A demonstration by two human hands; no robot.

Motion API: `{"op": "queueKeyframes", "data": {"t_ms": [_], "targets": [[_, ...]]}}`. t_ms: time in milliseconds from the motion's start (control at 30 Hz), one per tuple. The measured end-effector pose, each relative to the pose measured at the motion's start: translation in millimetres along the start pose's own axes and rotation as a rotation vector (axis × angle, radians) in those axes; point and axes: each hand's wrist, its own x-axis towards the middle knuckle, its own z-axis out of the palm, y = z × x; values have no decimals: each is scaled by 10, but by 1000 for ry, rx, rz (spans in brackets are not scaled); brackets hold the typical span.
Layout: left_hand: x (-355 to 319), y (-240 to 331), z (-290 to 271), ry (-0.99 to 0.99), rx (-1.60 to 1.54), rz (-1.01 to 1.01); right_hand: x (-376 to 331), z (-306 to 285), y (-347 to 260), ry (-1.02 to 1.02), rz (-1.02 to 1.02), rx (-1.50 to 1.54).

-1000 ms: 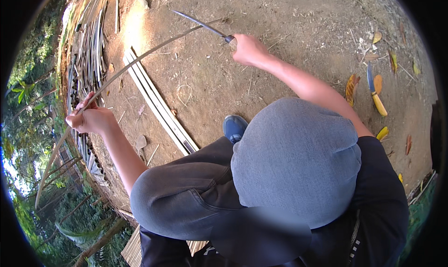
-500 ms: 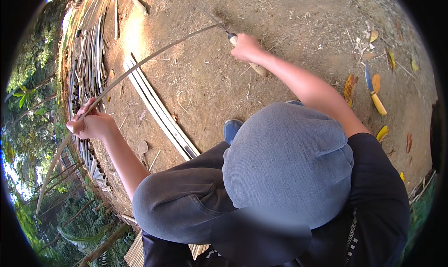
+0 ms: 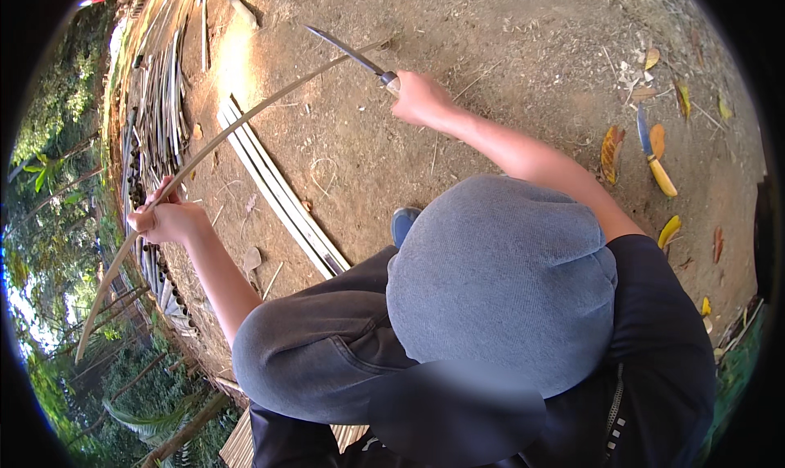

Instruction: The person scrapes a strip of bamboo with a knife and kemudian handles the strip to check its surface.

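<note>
A long, thin, pale brown strip [image 3: 245, 115] arcs from the lower left up to the upper middle. My left hand [image 3: 170, 221] is closed round it toward its lower end, and the tail hangs out past my hand. In my right hand [image 3: 421, 100] is a knife [image 3: 342, 48], gripped by its pale handle. The narrow dark blade points up and left and crosses the strip near the far end. Whether the blade touches the strip, I cannot tell.
Pale split strips [image 3: 282, 194] lie on the dirt ground [image 3: 491, 26] between my hands. A pile of thin poles [image 3: 168, 100] is at the left. At the right lies another knife [image 3: 657, 153] with a yellow handle, among dry leaves [image 3: 612, 153]. My bent knees [image 3: 507, 280] are in front.
My right hand has drawn slightly left, and the knife blade has swung leftward across the strip's far end. My left hand and the strip have shifted slightly to the right.
</note>
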Motion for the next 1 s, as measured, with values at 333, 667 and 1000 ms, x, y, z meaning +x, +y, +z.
{"op": "queueKeyframes", "data": {"t_ms": [333, 667, 1000], "targets": [[-92, 14, 20, -9, 8, -19, 254, -68, 296, 118, 61, -126], [-59, 1, -3, 33, 18, -11, 189, -269, 208, 112, 123, -67], [-98, -3, -20, 43, 119, -36, 28, -313, 353, 213, 135, -8]]}}
